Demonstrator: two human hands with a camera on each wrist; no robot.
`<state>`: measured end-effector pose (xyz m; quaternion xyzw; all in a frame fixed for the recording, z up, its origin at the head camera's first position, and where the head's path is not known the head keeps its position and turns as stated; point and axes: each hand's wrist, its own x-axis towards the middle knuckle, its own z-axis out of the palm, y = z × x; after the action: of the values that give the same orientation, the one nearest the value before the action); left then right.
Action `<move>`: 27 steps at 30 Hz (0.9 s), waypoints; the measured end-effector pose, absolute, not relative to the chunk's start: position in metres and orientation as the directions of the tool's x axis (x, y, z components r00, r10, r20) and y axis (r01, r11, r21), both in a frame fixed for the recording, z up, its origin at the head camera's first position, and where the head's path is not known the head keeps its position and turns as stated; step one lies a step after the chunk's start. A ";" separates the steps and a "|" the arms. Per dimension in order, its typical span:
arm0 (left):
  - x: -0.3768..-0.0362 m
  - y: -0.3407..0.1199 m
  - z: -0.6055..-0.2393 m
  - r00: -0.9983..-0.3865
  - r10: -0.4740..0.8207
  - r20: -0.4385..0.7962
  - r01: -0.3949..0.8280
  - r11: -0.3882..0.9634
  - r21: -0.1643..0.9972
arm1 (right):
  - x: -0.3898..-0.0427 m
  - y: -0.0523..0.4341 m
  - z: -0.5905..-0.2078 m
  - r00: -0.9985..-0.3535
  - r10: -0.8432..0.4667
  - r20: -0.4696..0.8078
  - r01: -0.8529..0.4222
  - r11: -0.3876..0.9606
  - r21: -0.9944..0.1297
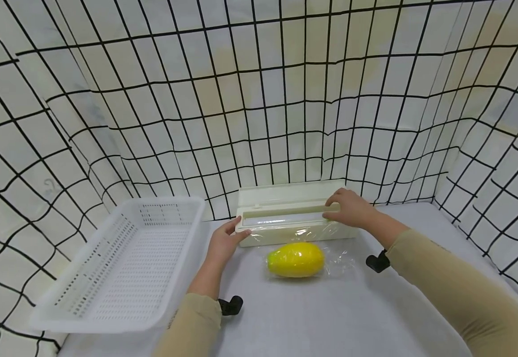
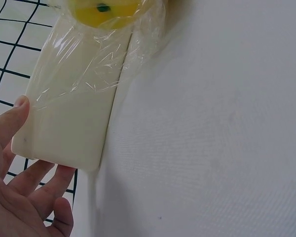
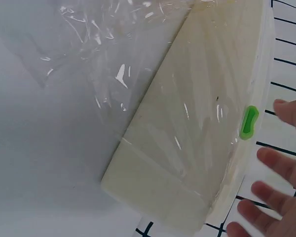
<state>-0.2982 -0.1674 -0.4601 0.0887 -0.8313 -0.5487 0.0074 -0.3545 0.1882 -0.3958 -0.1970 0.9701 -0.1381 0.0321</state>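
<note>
A cream cling film dispenser (image 1: 259,240) lies across the table with its lid (image 1: 290,194) raised at the back and a film roll (image 1: 281,219) inside. My left hand (image 1: 223,243) holds its left end, the thumb on the front edge and the fingers round the end. Over the right end of the dispenser hovers my right hand (image 1: 353,208), its fingers spread apart near the roll. Clear film (image 3: 118,74) runs down the dispenser's front onto the table. In front lies a yellow oval fruit (image 1: 296,260) with a greenish tip, covered by the film. A green slider (image 3: 249,122) shows along the dispenser's edge.
To the left stands a white perforated plastic basket (image 1: 129,277). A black wire grid (image 1: 281,104) over white sheeting encloses the back and sides. White cloth (image 1: 294,317) covers the table. Each wrist wears a small black camera mount (image 1: 231,305).
</note>
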 end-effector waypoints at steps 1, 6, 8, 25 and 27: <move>-0.298 -0.167 -0.460 -0.984 -0.155 -0.087 -0.141 0.380 0.914 | -0.355 0.187 -0.396 -0.935 -0.356 -0.003 -0.341 0.899 -0.276; -0.297 -0.166 -0.459 -0.983 -0.158 -0.094 -0.147 0.366 0.919 | -0.354 0.186 -0.394 -0.974 -0.219 -0.061 -0.196 0.943 -0.268; -0.297 -0.166 -0.459 -0.982 -0.164 -0.096 -0.150 0.363 0.920 | -0.353 0.187 -0.394 -0.977 -0.191 -0.095 -0.156 0.944 -0.291; -0.298 -0.167 -0.463 -0.984 -0.155 -0.090 -0.143 0.372 0.917 | -0.347 0.207 -0.398 -0.946 -0.319 -0.051 -0.282 0.892 -0.354; -0.298 -0.168 -0.463 -0.984 -0.155 -0.087 -0.140 0.374 0.917 | -0.347 0.213 -0.401 -0.937 -0.350 -0.018 -0.317 0.868 -0.382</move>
<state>-0.2979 -0.1679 -0.4627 0.0890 -0.8290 -0.5521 0.0069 -0.3469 0.2132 -0.4014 -0.1727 0.9655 -0.1900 0.0434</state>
